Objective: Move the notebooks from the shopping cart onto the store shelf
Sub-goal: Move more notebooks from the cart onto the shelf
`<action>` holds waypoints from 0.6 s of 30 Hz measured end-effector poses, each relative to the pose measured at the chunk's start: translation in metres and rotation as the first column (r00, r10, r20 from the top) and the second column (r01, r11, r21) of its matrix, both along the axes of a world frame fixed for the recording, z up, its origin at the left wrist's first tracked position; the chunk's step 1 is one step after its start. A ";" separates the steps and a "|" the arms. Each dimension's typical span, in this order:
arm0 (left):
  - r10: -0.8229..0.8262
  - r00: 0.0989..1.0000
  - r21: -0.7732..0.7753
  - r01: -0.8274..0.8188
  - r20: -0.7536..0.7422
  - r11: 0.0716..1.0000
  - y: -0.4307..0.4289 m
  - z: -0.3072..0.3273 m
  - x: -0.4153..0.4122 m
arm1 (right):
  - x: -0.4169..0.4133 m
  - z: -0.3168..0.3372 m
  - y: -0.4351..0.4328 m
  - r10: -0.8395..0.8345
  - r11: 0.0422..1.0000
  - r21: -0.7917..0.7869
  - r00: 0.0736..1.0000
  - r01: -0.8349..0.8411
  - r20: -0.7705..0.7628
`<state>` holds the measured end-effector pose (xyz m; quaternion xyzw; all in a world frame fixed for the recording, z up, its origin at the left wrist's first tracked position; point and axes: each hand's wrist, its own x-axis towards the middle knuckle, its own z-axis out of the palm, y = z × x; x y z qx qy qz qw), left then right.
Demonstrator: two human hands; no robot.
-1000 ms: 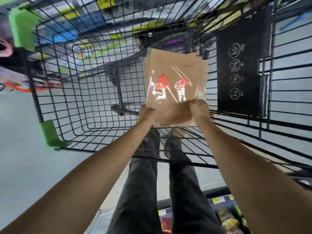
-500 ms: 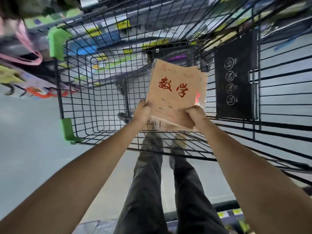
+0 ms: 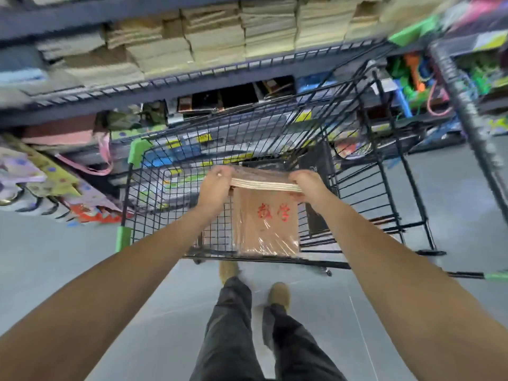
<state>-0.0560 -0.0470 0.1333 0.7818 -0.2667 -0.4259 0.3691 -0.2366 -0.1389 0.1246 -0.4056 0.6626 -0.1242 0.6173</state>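
Note:
A plastic-wrapped pack of brown notebooks [image 3: 262, 180] is held level above the black wire shopping cart [image 3: 384, 188], its page edges facing me. My left hand [image 3: 214, 185] grips its left end and my right hand [image 3: 309, 185] grips its right end. Below it, a second wrapped pack of brown notebooks [image 3: 265, 224] with red characters on the cover lies on the cart floor near the front edge. The store shelf [image 3: 192, 75] runs across the top of the view, stacked with brown and beige notebook piles [image 3: 217, 37].
Lower shelves behind the cart hold colourful stationery and toys [image 3: 417, 75]. Patterned bags [image 3: 41, 182] hang at the left. A second cart's dark rail [image 3: 467, 105] crosses the right side. Grey floor lies under my legs and shoes [image 3: 279, 295].
My view has swung up to the shelf. Both hands lifted the notebook pack out of the cart and turned it flat, uncovering another pack on the cart floor.

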 end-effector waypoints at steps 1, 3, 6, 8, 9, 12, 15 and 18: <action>-0.038 0.998 -0.055 0.040 0.044 0.998 -0.001 0.018 0.000 | 0.000 0.014 -0.004 0.051 0.998 -0.040 0.998 -0.050 0.024; -0.049 0.990 -0.156 0.070 0.133 0.985 0.001 0.060 -0.002 | -0.006 0.051 -0.006 0.082 0.990 -0.121 0.994 -0.073 0.069; -0.082 0.971 -0.215 0.132 0.225 0.968 -0.003 0.088 0.004 | -0.006 0.083 -0.014 0.100 0.983 -0.170 0.980 -0.070 0.175; -0.056 0.964 -0.311 0.138 0.259 0.940 0.004 0.133 -0.002 | -0.012 0.133 -0.012 0.169 0.962 -0.250 0.960 -0.111 0.225; -0.049 0.966 -0.321 0.131 0.253 0.938 0.000 0.138 0.000 | -0.012 0.136 -0.019 0.165 0.960 -0.261 0.960 -0.103 0.228; 0.047 0.941 -0.436 0.110 0.335 0.893 -0.004 0.214 0.002 | -0.013 0.203 -0.042 0.245 0.874 -0.475 0.933 -0.096 0.263; 0.175 0.930 -0.593 0.056 0.324 0.803 -0.009 0.271 0.003 | -0.010 0.284 -0.025 0.297 0.768 -0.634 0.928 -0.093 0.224; 0.253 0.923 -0.690 0.019 0.291 0.724 -0.003 0.317 -0.006 | -0.001 0.330 -0.019 0.261 0.680 -0.733 0.935 -0.003 0.239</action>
